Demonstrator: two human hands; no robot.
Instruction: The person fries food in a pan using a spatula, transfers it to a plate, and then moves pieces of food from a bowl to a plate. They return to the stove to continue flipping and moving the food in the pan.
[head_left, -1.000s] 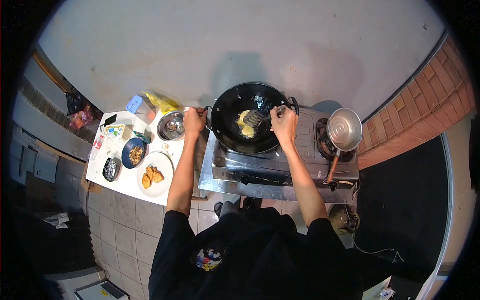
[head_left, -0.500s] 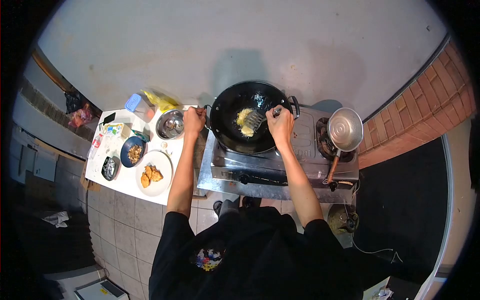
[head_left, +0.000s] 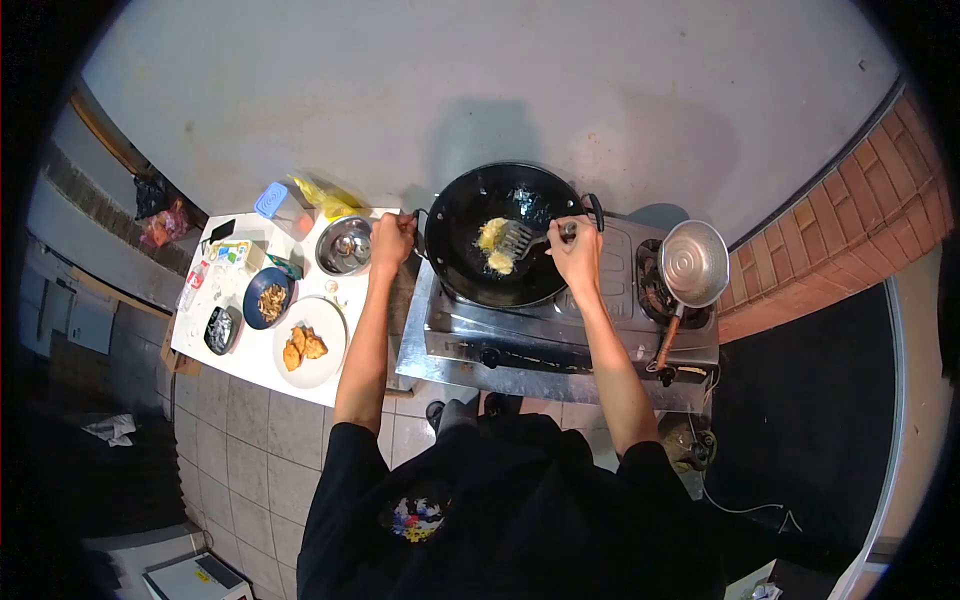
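Yellow food (head_left: pixel 490 232) is in the wok (head_left: pixel 462 205), near the middle, in an uneven patch. The slotted blade of your spatula (head_left: pixel 516 240) is at its right side; can't tell if it's underneath. Your right hand (head_left: pixel 577 250) is clamped on the spatula, by the wok's right rim. Your left hand (head_left: pixel 392 240) is closed on the wok's left handle (head_left: pixel 420 250). 2 hands well apart, wok between them. Wok's on the left part of the stove (head_left: pixel 615 270); 1 silver saucepan (head_left: pixel 692 262) on the right, brown handle (head_left: pixel 670 335) toward you. White table (head_left: pixel 250 365) on your left: metal bowl (head_left: pixel 328 258) just beside your left hand, plate (head_left: pixel 320 372) of golden pieces (head_left: pixel 303 346) nearer you, blue bowl (head_left: pixel 252 300) beside it.
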